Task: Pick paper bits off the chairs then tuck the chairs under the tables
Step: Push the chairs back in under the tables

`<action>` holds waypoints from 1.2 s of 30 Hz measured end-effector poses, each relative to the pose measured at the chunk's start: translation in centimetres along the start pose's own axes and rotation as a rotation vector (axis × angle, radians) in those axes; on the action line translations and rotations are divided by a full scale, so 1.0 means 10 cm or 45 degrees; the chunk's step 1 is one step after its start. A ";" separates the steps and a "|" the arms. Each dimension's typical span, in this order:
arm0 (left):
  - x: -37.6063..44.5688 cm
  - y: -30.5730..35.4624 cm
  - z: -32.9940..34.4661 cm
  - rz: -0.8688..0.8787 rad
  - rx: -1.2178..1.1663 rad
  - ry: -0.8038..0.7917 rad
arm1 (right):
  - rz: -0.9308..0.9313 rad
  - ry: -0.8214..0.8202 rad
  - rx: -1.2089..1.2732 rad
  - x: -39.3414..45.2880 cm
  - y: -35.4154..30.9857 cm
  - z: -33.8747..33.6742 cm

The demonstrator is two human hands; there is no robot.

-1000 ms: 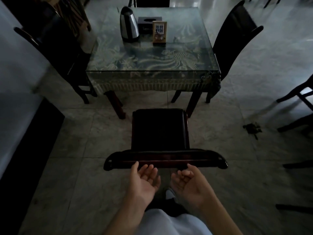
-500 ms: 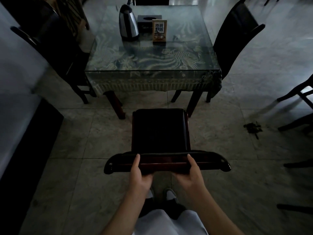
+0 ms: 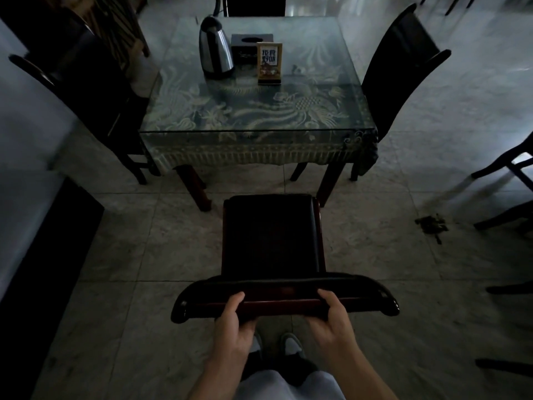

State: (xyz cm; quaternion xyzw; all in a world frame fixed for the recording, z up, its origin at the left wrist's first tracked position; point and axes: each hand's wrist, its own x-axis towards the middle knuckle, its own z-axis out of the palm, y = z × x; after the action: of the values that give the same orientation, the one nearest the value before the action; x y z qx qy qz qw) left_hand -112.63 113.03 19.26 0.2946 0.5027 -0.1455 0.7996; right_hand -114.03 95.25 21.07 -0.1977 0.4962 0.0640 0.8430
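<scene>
Head view, looking down in dim light; nearest me are my two forearms and, between them, pale trousers and the toes of my shoes (image 3: 291,346) on the tiled floor (image 3: 138,327); my left hand (image 3: 233,324) grips the top rail of a dark chair (image 3: 271,238), thumb on top and fingers curled underneath; my right hand (image 3: 331,319) grips the same rail the same way, a little apart from the left; the chair's seat points away from me toward a table (image 3: 253,122) and stands clear of it, its front edge near the table's legs but not under the top; I see no paper bits on the seat, though it is very dark; the table has a glass top over a patterned cloth; on its far half stand a metal kettle (image 3: 216,49), a dark tissue box (image 3: 251,47) and a small sign card (image 3: 269,63), close together; another chair (image 3: 401,70) stands at the table's right side, one (image 3: 83,90) at its left; a dark smudge (image 3: 431,225) marks the floor to the right.
</scene>
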 end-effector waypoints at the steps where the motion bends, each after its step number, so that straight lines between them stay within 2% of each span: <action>1: 0.00 -0.01 0.00 0.000 -0.005 0.006 | 0.000 0.004 -0.005 0.00 0.00 -0.01; 7: 0.04 -0.01 -0.07 0.002 0.007 0.013 | -0.003 0.049 -0.019 0.06 0.01 -0.06; 12: 0.10 0.07 0.00 0.098 0.024 0.002 | -0.015 0.011 -0.014 0.08 0.03 0.06; 17: 0.17 0.19 0.19 0.149 0.009 -0.098 | -0.011 -0.005 -0.001 0.18 -0.05 0.27; 25: 0.39 0.42 0.65 0.179 0.026 -0.052 | -0.085 0.004 0.028 0.48 -0.27 0.68; 36: 0.81 0.92 1.32 0.162 0.022 -0.037 | -0.119 -0.099 0.022 0.91 -0.53 1.34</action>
State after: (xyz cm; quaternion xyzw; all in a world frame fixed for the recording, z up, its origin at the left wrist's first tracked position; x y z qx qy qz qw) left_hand -94.61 112.57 19.30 0.3308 0.4699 -0.1029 0.8119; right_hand -96.97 94.96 20.44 -0.2105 0.4539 0.0280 0.8654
